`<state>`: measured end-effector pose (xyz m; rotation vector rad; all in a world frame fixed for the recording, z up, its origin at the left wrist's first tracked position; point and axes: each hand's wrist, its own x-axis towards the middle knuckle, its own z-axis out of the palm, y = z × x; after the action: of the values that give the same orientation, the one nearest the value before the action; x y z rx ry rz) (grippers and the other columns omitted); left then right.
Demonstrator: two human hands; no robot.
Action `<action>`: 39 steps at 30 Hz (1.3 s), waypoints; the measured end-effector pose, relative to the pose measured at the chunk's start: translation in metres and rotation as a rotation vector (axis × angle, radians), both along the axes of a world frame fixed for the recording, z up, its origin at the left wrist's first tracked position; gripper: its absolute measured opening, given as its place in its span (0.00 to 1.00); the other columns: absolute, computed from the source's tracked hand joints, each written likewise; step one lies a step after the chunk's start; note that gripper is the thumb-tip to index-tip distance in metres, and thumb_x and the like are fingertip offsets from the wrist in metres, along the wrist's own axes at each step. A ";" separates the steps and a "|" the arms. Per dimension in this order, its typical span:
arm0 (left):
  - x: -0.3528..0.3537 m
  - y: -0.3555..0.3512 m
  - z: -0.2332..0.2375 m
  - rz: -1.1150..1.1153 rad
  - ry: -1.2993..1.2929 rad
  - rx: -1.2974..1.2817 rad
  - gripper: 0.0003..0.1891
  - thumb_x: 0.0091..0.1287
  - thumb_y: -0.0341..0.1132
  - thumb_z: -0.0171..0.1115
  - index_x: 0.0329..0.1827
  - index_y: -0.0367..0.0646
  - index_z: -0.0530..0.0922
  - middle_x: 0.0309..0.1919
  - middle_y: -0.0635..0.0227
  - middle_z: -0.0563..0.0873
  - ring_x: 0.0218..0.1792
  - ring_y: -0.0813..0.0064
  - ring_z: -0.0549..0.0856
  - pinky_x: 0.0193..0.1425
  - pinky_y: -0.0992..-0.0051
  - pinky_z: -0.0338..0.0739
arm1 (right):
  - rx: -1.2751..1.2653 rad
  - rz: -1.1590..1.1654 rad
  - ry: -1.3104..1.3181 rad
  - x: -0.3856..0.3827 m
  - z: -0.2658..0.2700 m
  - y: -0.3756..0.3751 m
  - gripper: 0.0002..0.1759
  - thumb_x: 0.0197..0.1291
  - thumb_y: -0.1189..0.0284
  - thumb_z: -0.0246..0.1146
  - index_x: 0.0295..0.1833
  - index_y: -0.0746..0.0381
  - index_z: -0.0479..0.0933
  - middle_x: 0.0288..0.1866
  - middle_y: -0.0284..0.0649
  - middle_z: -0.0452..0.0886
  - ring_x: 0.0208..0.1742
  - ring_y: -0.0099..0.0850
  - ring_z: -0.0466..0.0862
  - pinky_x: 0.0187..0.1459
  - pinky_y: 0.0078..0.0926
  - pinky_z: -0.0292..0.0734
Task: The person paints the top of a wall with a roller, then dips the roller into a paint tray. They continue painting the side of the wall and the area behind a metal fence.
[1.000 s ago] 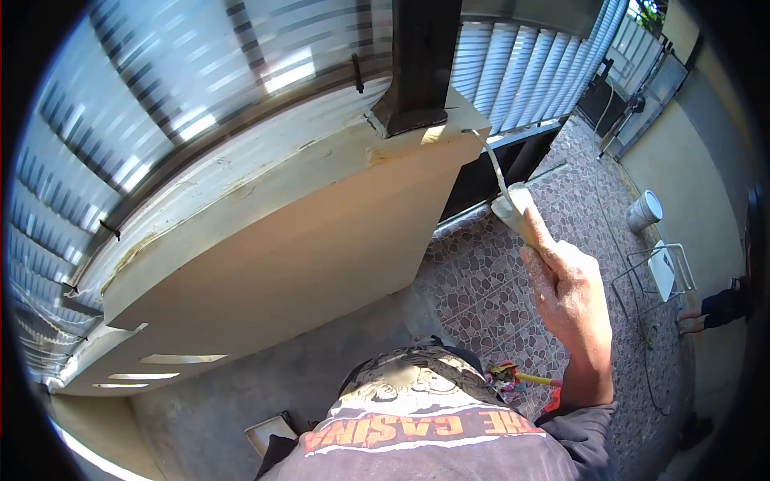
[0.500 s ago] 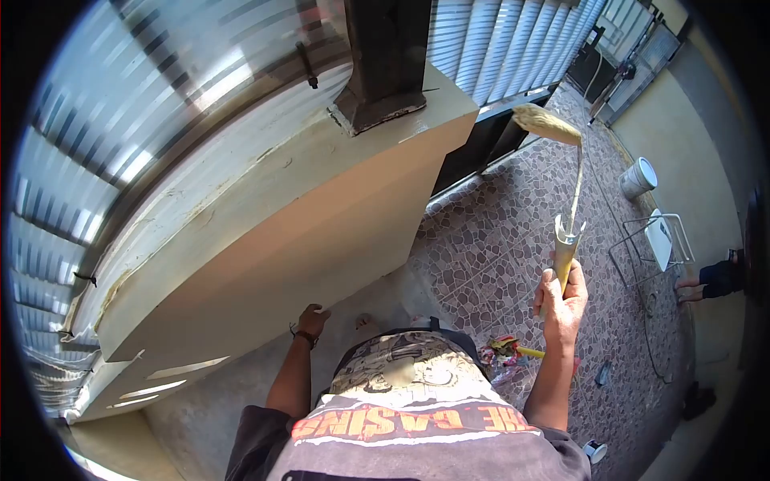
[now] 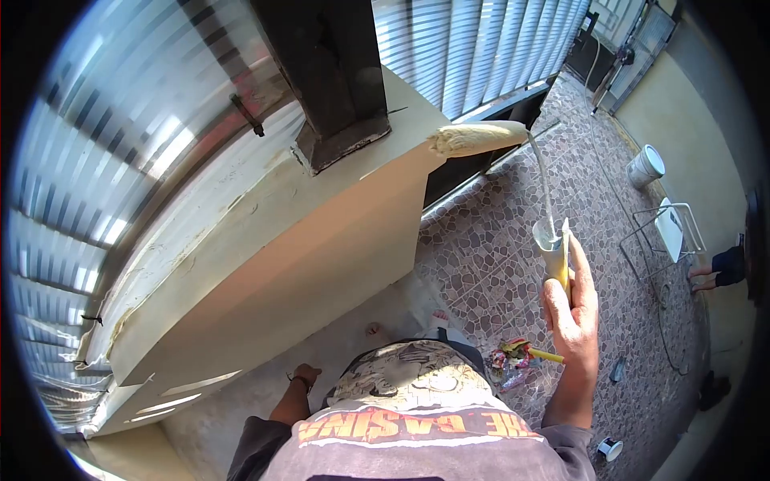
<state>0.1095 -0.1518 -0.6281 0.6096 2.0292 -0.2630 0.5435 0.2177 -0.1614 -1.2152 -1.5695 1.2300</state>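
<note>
A paint roller with a cream, paint-coated sleeve (image 3: 481, 139) is held up in my right hand (image 3: 576, 321), the fingers wrapped round its yellow handle. Its bent metal rod rises from a pale, flared collar above the thumb. In this view the sleeve's left end overlaps the edge of the low wall (image 3: 353, 232), close to the foot of a dark metal post (image 3: 341, 96). My left hand (image 3: 305, 373) hangs low at my side near the wall, holding nothing, its fingers loosely apart and a band round the wrist.
Patterned tile floor (image 3: 489, 240) spreads to my right. A white bucket (image 3: 646, 167), a metal-framed chair (image 3: 670, 230) and a person's legs (image 3: 716, 268) are along the far wall. Near my feet lies a pile of colourful wrappers (image 3: 513, 357); a small can (image 3: 609, 449) stands behind my right arm.
The roller has swung left and lies more level, its end now over the wall's edge. My right hand has turned with the handle. My left hand has dropped lower, and the view has shifted.
</note>
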 end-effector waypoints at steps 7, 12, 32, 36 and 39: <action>0.088 0.110 0.042 0.154 0.155 0.299 0.25 0.55 0.51 0.65 0.46 0.40 0.84 0.45 0.52 0.86 0.51 0.54 0.84 0.58 0.61 0.76 | 0.443 0.232 -0.440 -0.008 0.065 0.052 0.33 0.56 0.83 0.59 0.70 0.59 0.69 0.40 0.55 0.81 0.38 0.44 0.83 0.45 0.32 0.76; 0.124 0.204 0.080 0.296 0.021 0.599 0.24 0.56 0.48 0.67 0.49 0.39 0.80 0.43 0.53 0.86 0.45 0.54 0.86 0.53 0.62 0.78 | 0.504 0.302 -0.636 -0.018 0.083 0.069 0.35 0.55 0.84 0.61 0.70 0.56 0.69 0.26 0.49 0.72 0.25 0.41 0.74 0.32 0.34 0.71; 0.120 0.302 0.591 -0.723 0.903 1.711 0.23 0.59 0.34 0.70 0.57 0.36 0.77 0.54 0.51 0.81 0.59 0.56 0.79 0.64 0.60 0.71 | 0.557 0.292 -0.793 -0.028 0.109 0.062 0.32 0.58 0.82 0.61 0.69 0.54 0.70 0.23 0.47 0.69 0.24 0.41 0.74 0.28 0.35 0.69; 0.081 0.303 0.601 -0.775 1.391 1.493 0.20 0.62 0.32 0.67 0.57 0.39 0.78 0.56 0.55 0.81 0.59 0.56 0.78 0.65 0.60 0.70 | 0.503 0.282 -0.819 -0.023 0.115 0.058 0.32 0.58 0.82 0.62 0.69 0.53 0.70 0.23 0.47 0.69 0.23 0.41 0.74 0.28 0.35 0.69; 0.083 0.309 0.591 -0.751 1.477 1.414 0.19 0.62 0.34 0.67 0.56 0.40 0.79 0.54 0.56 0.82 0.57 0.56 0.79 0.62 0.60 0.71 | 0.469 0.299 -0.847 -0.031 0.112 0.062 0.32 0.57 0.85 0.60 0.69 0.58 0.70 0.30 0.48 0.75 0.30 0.35 0.76 0.38 0.30 0.72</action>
<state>0.1921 0.1570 -0.0376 2.6712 3.0293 0.6016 0.5128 0.2794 -0.0495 -1.2741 -2.5474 0.4268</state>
